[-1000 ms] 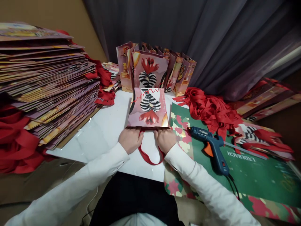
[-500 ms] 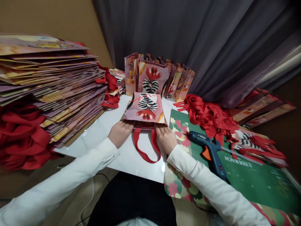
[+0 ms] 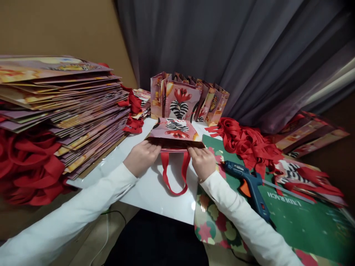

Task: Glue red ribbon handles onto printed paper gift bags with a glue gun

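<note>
A pink paper gift bag (image 3: pixel 177 130) with a zebra-striped flower print lies on the white board, its mouth toward me and parted. At the left corner of that mouth, my left hand (image 3: pixel 143 157) grips the bag with curled fingers, their tips partly hidden at the edge. My right hand (image 3: pixel 202 160) grips the right corner in the same way. Between the hands a red ribbon handle (image 3: pixel 177 190) loops down from the lower edge onto the board.
Flat bags (image 3: pixel 91 118) are stacked high at left beside red ribbons (image 3: pixel 30 166). Upright bags (image 3: pixel 191 98) stand behind. At right, a glue gun (image 3: pixel 246 184) lies on a green printed sheet (image 3: pixel 294 221), near a heap of red ribbon handles (image 3: pixel 244 140).
The bag's upper panel has lifted at its near edge, so the mouth gapes wider. Both hands have stayed at its corners. The view has tilted slightly up.
</note>
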Tool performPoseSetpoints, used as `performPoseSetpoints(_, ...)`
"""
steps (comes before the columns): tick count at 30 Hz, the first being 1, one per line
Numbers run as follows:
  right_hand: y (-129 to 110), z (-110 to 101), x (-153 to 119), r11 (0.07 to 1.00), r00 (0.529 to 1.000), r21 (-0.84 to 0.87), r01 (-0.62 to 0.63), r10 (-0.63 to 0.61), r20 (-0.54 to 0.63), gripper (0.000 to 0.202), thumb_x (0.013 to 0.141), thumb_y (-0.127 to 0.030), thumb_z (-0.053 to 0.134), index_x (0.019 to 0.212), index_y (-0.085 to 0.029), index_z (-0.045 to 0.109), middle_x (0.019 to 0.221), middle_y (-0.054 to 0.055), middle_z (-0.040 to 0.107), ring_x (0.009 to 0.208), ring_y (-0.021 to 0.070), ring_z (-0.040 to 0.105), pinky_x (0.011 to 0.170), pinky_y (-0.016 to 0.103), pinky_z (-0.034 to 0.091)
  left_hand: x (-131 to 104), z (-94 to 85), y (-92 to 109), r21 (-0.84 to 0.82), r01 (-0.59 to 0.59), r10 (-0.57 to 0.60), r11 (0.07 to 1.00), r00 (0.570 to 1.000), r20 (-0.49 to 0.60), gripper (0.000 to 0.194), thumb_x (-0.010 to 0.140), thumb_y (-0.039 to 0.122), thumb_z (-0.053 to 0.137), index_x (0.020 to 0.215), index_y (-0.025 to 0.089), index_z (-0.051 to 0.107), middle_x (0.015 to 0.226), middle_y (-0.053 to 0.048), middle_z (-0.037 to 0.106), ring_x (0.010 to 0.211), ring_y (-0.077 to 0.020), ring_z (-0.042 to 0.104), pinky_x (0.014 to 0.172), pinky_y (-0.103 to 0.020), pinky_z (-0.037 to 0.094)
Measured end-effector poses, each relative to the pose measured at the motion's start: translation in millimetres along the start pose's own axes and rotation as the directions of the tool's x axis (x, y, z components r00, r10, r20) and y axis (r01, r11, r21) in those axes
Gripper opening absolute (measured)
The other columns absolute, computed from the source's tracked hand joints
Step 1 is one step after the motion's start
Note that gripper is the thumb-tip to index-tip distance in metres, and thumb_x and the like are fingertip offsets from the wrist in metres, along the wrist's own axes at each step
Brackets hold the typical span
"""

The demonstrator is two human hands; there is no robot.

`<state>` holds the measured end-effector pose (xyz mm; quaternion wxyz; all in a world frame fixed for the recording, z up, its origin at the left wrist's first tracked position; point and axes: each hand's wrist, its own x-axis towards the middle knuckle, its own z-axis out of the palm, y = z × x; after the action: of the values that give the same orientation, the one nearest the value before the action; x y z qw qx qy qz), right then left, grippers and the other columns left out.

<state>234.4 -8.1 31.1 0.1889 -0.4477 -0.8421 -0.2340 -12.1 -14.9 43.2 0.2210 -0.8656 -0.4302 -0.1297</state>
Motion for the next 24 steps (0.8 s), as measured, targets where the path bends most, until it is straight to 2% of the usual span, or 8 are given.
performPoseSetpoints(3,-14,-9,10,0.999,0.998,-0.010,0.032,-0.033,-0.045,0.029,0.097,-0.011,0.042,0.111,-0.009,0.067,0.093,0.011,0.070,0.085,0.0202,0.060,0.082,0.034,0.041,10,-1.6,17,-0.054,-0.014,0.011,0.998,0.998,-0.055,0.038,0.093,0.010,0.037,0.122,0.011,0.062,0.096,-0.013,0.072,0.084,-0.0255,0.068,0.075,-0.041,0.053)
performPoseSetpoints(5,-24,-13,13,0.999,0.996,-0.016,0.049,-0.050,-0.077,0.030,0.098,-0.014,0.042,0.117,-0.009,0.065,0.100,0.012,0.070,0.090,0.0227,0.058,0.085,0.036,0.040,15,2.4,25,-0.136,-0.060,0.041,0.989,0.990,-0.134,0.038,0.094,0.009,0.037,0.121,0.011,0.063,0.104,-0.014,0.073,0.088,-0.0250,0.069,0.074,-0.040,0.055)
performPoseSetpoints(9,-32,-9,10,0.998,0.994,0.000,0.066,-0.066,-0.085,0.029,0.098,-0.013,0.041,0.111,-0.010,0.067,0.090,0.011,0.069,0.079,0.0211,0.057,0.078,0.036,0.042,18,13.7,30,-0.209,-0.119,0.068,0.971,0.970,-0.233,0.037,0.094,0.009,0.035,0.115,0.012,0.067,0.103,-0.013,0.074,0.091,-0.0228,0.071,0.078,-0.036,0.057)
performPoseSetpoints(14,-24,3,-2,0.989,0.982,0.021,0.146,-0.142,-0.127,0.028,0.095,-0.008,0.042,0.103,-0.012,0.069,0.074,0.007,0.065,0.065,0.0168,0.055,0.062,0.032,0.038,9,18.3,24,-0.247,-0.161,0.116,0.956,0.976,-0.186,0.039,0.093,0.010,0.035,0.115,0.014,0.067,0.099,-0.011,0.075,0.084,-0.0204,0.072,0.071,-0.032,0.060)
performPoseSetpoints(19,-10,-1,-8,0.981,0.965,0.002,0.192,-0.188,-0.183,0.028,0.096,-0.008,0.042,0.100,-0.012,0.069,0.077,0.006,0.068,0.066,0.0150,0.057,0.060,0.031,0.038,-2,12.0,7,-0.242,-0.169,0.153,0.956,0.985,-0.085,0.042,0.092,0.007,0.032,0.114,0.017,0.067,0.104,-0.009,0.075,0.091,-0.0198,0.073,0.078,-0.032,0.059)
performPoseSetpoints(24,1,-8,-13,0.976,0.950,-0.038,0.215,-0.218,-0.223,0.030,0.096,-0.007,0.039,0.095,-0.009,0.069,0.067,0.005,0.065,0.060,0.0147,0.055,0.060,0.030,0.040,-10,7.7,-12,-0.282,-0.229,0.215,0.932,0.973,-0.081,0.041,0.091,0.006,0.034,0.114,0.016,0.066,0.103,-0.010,0.076,0.084,-0.0198,0.073,0.074,-0.032,0.059)
